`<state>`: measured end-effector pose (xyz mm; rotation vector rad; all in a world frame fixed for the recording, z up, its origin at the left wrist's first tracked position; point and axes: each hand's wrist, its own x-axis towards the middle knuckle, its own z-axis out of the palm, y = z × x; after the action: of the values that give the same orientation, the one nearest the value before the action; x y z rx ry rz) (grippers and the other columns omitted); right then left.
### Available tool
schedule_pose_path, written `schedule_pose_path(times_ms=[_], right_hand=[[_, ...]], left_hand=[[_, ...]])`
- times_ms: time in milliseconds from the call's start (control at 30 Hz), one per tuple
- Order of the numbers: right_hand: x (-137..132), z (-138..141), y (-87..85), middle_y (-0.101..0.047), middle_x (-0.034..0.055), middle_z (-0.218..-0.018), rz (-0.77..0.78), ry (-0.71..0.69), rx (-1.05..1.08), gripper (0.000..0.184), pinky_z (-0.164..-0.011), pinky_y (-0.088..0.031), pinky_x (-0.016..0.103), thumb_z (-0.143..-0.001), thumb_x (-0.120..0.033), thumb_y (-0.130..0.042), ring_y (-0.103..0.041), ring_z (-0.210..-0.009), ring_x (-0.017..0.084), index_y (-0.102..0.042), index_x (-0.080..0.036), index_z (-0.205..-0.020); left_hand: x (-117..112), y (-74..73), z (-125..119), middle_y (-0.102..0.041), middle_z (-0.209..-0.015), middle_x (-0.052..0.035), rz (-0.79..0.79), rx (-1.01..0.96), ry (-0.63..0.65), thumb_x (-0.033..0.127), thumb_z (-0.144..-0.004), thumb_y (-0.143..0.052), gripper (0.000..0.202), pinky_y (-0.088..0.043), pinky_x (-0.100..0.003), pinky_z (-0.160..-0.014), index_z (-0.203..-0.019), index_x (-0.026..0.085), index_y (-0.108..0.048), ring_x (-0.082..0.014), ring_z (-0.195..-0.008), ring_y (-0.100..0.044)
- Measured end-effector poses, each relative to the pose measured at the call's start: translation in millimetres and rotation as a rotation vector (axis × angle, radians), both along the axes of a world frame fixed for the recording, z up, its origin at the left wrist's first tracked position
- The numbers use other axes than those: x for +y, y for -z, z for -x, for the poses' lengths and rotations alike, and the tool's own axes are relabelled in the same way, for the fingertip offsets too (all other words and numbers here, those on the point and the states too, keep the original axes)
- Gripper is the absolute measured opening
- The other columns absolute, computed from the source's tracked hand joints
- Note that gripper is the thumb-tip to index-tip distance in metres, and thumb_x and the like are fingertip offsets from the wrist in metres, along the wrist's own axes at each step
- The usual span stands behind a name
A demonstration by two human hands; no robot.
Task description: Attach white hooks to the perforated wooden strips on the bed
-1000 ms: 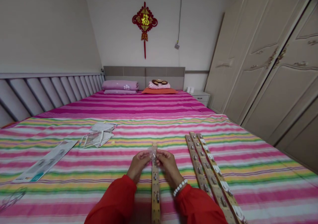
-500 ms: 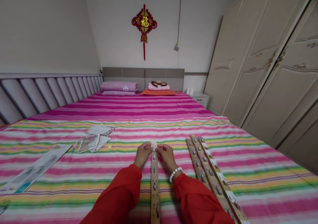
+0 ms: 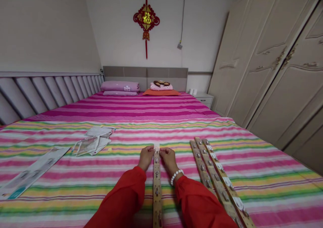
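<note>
A narrow wooden strip (image 3: 156, 181) with a row of small metal fittings runs away from me between my forearms. At its far end is a small whitish card (image 3: 156, 145), partly see-through. My left hand (image 3: 146, 157) pinches at the card's left edge, fingers closed. From the other side my right hand (image 3: 168, 159), with a white bead bracelet (image 3: 177, 176) on its wrist, pinches at the right edge. The fingertips hide where exactly they grip.
To the right lie three similar wooden strips (image 3: 202, 167); the outermost carries several white cards (image 3: 227, 181). Plastic packets (image 3: 88, 145) and a long clear-and-white package (image 3: 35, 170) rest on the left of the striped bedcover (image 3: 121, 187). A wardrobe (image 3: 275, 86) stands at the right.
The view has shifted slightly. Both hands stay at the strip's far end, with their fingers only slightly moved about the white card.
</note>
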<state>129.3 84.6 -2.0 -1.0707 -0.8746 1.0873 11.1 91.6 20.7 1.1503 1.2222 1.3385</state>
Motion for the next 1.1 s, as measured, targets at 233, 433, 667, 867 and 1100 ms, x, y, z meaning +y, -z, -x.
schedule_pose_path(times_ms=[233,433,667,867,1100], right_hand=[[1.9,2.7,5.1,-0.063,-0.0018,-0.05,0.011,0.017,-0.034,0.01,-0.053,-0.044,0.026,-0.053,-0.026,-0.066,-0.058,-0.054,0.016,-0.064,-0.018,-0.058],[7.3,3.9,13.4,-0.063,-0.0015,-0.052,0.02,0.04,-0.075,0.011,-0.053,-0.046,0.027,-0.054,-0.025,-0.066,-0.057,-0.053,0.016,-0.065,-0.018,-0.062],[8.8,2.4,18.6,-0.075,0.0044,-0.075,-0.01,0.008,-0.213,0.024,-0.072,-0.053,0.034,-0.062,-0.026,-0.063,-0.066,-0.072,0.022,-0.075,-0.018,-0.082],[6.4,-1.9,10.9,-0.077,0.0073,-0.09,-0.027,-0.052,-0.381,0.025,-0.09,-0.047,0.04,-0.066,-0.022,-0.062,-0.066,-0.094,0.028,-0.079,-0.021,-0.084],[2.9,-1.6,3.8,-0.076,0.0047,-0.077,-0.034,-0.112,-0.476,0.026,-0.08,-0.048,0.036,-0.068,-0.02,-0.058,-0.066,-0.082,0.026,-0.08,-0.023,-0.083]], left_hand=[[2.3,11.0,-3.7,-0.069,-0.062,-0.0013,0.038,-0.003,-0.053,0.014,-0.057,-0.064,0.023,-0.046,-0.025,-0.062,-0.078,0.013,-0.073,-0.0155,-0.061,-0.061],[10.4,22.0,-3.8,-0.065,-0.059,-0.0003,0.088,-0.015,-0.116,0.009,-0.053,-0.066,0.024,-0.045,-0.025,-0.062,-0.077,0.012,-0.071,-0.0143,-0.06,-0.059],[11.7,26.0,0.7,-0.057,-0.057,0.0042,0.108,-0.055,-0.12,0.009,-0.052,-0.069,0.041,-0.042,-0.023,-0.058,-0.093,0.011,-0.071,-0.011,-0.055,-0.053],[10.0,27.6,2.6,-0.053,-0.055,0.0062,0.109,-0.057,-0.094,0.009,-0.051,-0.069,0.049,-0.039,-0.022,-0.052,-0.1,0.01,-0.071,-0.0083,-0.049,-0.047],[5.9,23.8,2.5,-0.069,-0.062,-0.0012,0.06,0.012,0.016,0.013,-0.055,-0.067,0.031,-0.048,-0.026,-0.067,-0.085,0.014,-0.076,-0.0159,-0.064,-0.062]])
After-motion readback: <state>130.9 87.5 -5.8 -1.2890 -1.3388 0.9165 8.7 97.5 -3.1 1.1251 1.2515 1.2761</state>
